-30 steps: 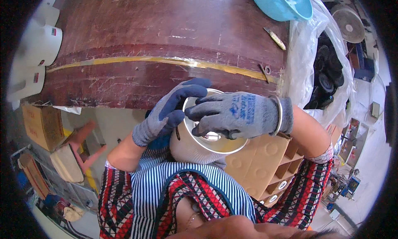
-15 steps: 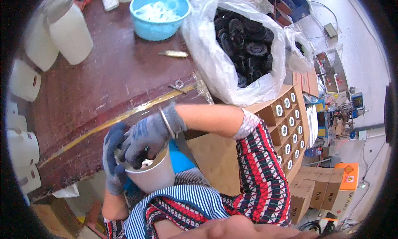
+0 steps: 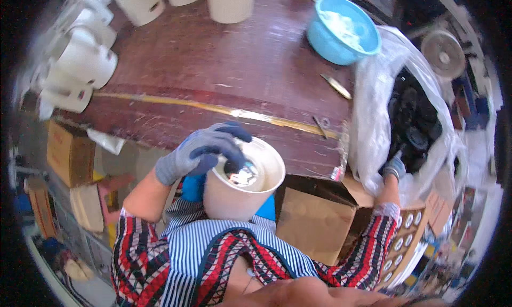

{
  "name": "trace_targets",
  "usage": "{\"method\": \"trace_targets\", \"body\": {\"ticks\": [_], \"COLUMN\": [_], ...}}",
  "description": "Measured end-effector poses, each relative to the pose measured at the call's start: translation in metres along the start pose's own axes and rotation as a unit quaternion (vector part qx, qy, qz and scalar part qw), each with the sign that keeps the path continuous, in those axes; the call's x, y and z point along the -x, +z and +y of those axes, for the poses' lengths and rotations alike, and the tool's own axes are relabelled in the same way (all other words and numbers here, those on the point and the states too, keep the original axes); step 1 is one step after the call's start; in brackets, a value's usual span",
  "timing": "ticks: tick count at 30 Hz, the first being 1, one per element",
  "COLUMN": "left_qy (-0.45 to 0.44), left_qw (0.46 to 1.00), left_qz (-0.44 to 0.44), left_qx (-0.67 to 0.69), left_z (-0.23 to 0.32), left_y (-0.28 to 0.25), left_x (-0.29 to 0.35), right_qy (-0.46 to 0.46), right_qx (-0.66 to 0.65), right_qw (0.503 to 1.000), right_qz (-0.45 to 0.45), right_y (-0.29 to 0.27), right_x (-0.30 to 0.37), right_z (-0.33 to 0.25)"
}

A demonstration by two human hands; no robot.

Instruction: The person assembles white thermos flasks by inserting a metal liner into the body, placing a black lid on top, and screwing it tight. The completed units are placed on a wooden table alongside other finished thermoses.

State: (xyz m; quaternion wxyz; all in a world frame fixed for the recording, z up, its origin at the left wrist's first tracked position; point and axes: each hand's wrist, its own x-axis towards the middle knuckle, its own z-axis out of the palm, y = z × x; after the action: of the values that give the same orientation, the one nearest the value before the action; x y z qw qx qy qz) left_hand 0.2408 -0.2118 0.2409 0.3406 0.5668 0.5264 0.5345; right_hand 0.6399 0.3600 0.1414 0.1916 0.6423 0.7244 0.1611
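A white plastic container (image 3: 237, 203) rests tilted in my lap, its round mouth facing up and something shiny inside. My left hand (image 3: 205, 150), in a grey glove with dark fingertips, curls over its near-left rim. Some of the fingers dip into the mouth. Far to the right, my gloved right hand (image 3: 395, 167) reaches into a clear plastic bag (image 3: 368, 131) among black round plastic caps (image 3: 415, 139). Its fingertips are partly lost against the caps, so a hold cannot be made out.
On the dark red table (image 3: 224, 67) stand a light blue basin (image 3: 332, 47) of pale rings, a small knife (image 3: 336, 86) and a thin dark rod (image 3: 320, 127). White containers (image 3: 80, 62) line the left and far edges. A cardboard box (image 3: 317, 221) stands right of my lap.
My right hand has left the container's mouth and gone right into the bag of caps. My left hand has moved onto the rim. The view has turned.
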Motion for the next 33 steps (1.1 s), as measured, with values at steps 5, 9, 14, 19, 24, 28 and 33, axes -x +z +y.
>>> {"method": "trace_targets", "body": {"ticks": [5,9,14,19,24,28,33], "left_qy": [-0.044,-0.065,-0.06,-0.042,-0.002,0.052,0.29], "left_qw": [0.954,0.902,0.793,0.817,0.856,0.943,0.839], "left_qz": [0.257,0.25,0.034,0.123,0.099,0.202,0.196], "left_qx": [0.151,0.347,0.605,0.562,0.508,0.26,-0.417], "left_z": [-0.023,-0.007,0.025,0.044,0.073,0.056,0.057], "left_y": [0.001,-0.004,0.002,-0.017,-0.004,0.015,0.014], "left_x": [0.005,-0.065,-0.093,-0.06,-0.046,-0.054,-0.054], "right_qy": [-0.002,-0.435,-0.721,-0.638,-0.682,-0.575,-0.536], "right_qx": [-0.21,-0.427,-0.058,-0.257,-0.137,-0.435,-0.711], "right_qw": [0.964,0.679,0.536,0.549,0.536,0.656,0.42], "right_qz": [0.16,0.409,0.436,0.474,0.479,0.221,-0.177], "right_y": [-0.076,-0.202,-0.287,-0.312,-0.323,-0.308,-0.266], "right_x": [0.02,0.195,0.333,0.345,0.343,0.364,0.342], "right_z": [-0.003,-0.066,-0.152,-0.141,-0.168,-0.179,-0.196]}}
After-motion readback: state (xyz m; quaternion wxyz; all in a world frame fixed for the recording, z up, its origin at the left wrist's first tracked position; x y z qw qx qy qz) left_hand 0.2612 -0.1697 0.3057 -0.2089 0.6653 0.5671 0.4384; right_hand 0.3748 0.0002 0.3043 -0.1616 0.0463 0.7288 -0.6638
